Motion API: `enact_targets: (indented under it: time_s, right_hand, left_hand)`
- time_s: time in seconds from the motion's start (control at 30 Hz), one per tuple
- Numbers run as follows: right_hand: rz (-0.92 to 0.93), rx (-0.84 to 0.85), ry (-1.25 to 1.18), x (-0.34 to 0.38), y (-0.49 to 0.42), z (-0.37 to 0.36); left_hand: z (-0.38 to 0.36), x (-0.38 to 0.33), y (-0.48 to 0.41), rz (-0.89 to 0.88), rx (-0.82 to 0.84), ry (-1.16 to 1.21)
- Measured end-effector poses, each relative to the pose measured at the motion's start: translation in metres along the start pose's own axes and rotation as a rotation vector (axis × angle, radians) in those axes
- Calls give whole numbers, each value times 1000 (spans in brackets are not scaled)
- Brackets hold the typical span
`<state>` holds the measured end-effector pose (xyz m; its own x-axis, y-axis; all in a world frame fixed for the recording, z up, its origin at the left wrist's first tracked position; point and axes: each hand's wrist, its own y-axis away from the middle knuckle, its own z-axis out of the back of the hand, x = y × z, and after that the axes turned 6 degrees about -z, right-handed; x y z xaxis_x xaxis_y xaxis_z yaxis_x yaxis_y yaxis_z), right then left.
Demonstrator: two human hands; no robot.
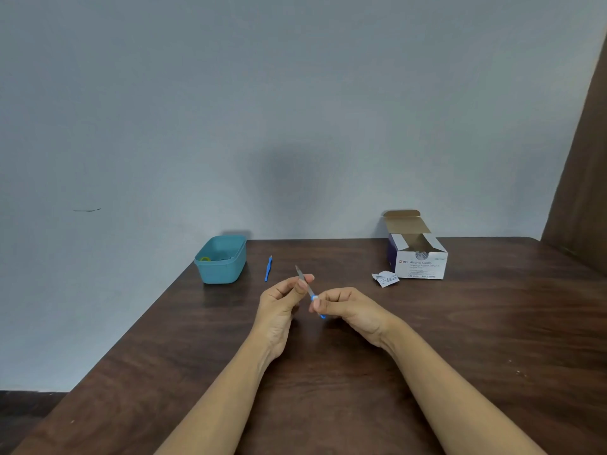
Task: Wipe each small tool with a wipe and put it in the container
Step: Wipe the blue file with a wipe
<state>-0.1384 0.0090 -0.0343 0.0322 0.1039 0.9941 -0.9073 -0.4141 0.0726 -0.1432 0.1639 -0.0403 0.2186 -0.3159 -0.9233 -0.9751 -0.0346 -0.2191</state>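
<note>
**File held in both hands, wiping step in hand**

The file (310, 289) was held above the table (328, 372), out in front, tilted with its metal tip up and away. The blade was pinched by the curled fingers of the left hand (282, 300). The blue handle was gripped in the curled fingers of the right hand (348, 307). No wipe could be made out in either hand; one hidden under the left fingers could not be ruled out. A torn wrapper (385, 279) was noted just beside the open swab box (418, 257), at right.

The step was judged to be the wiping of the file, not yet its stowing. The container (220, 274) stood well apart at far left, something small and yellowish already inside. A second blue tool (268, 269) lay on the table near it, judged still to be wiped.

Next move as judged: the blade to be released by the left hand, the file carried left and dropped in the container.
</note>
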Motion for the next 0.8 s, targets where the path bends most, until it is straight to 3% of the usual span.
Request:
enact_targets:
  time_s: [0.57,0.8]
  right_hand:
    - [-22,16,34,2,2,5]
    - [7,6,-23,-1,2,2]
  left_hand:
    - [-1,-2,-3,-21,-80,123]
    - [-3,2,0,-41,47,-53]
